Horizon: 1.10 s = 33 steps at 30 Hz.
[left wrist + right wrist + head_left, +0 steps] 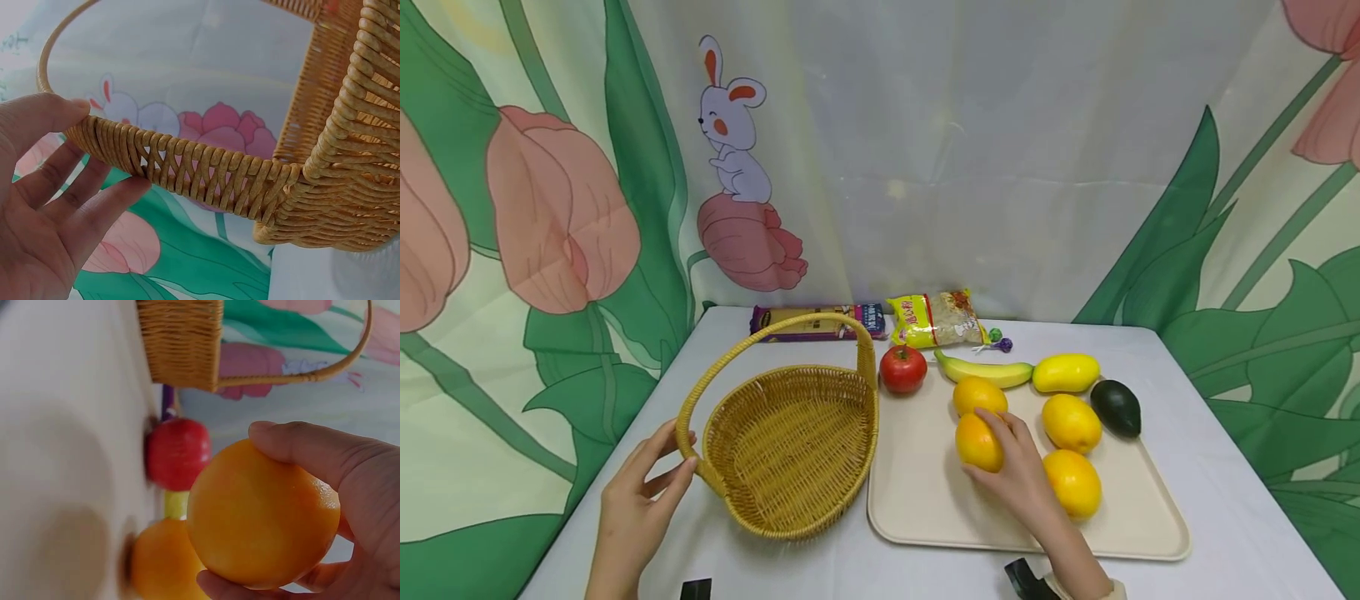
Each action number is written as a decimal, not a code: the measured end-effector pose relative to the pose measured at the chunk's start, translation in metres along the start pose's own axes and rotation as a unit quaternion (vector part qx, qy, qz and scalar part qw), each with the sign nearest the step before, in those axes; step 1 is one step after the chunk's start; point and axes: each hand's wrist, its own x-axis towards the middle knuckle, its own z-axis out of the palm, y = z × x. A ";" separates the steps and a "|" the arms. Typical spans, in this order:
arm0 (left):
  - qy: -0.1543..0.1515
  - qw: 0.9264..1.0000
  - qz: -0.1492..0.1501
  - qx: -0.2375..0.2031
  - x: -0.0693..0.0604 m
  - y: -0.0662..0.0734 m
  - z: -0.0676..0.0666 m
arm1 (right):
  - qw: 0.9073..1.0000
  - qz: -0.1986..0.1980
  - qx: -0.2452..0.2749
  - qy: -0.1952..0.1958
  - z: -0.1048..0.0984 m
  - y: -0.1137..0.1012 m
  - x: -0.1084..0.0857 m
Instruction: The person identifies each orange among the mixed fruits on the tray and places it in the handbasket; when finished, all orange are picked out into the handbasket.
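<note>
My left hand (636,504) pinches the handle (187,169) of a woven wicker basket (790,450) between thumb and fingers, low on its left side. Nothing lies inside the basket. Over the beige tray (925,508), my right hand (1021,475) holds an orange (262,515) with its thumb on one side and fingers on the other. A second orange (981,395) sits just behind the held one, on the tray. In the right wrist view, a gap shows between the held orange and the tray surface.
The tray also carries two yellow-orange fruits (1071,423), (1072,483), a yellow mango (1066,372), an avocado (1116,408), a banana (985,370) and a tomato (903,369). Behind stand a noodle pack (812,325), a yellow bag (936,319) and lollipops (1000,341).
</note>
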 end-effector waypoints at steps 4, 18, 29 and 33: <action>0.002 1.000 0.002 -0.001 0.000 0.000 0.001 | 0.999 -0.034 0.010 0.016 -0.004 -0.015 0.010; -0.001 1.000 0.027 -0.015 0.000 0.000 0.000 | 0.995 -0.086 0.041 0.005 -0.007 -0.062 0.032; 0.001 0.999 0.025 -0.022 0.000 -0.002 0.000 | 0.990 -0.118 0.071 0.002 -0.004 -0.089 0.044; 0.004 1.000 0.022 -0.022 -0.001 -0.002 0.001 | 0.987 -0.136 0.089 0.001 0.001 -0.100 0.047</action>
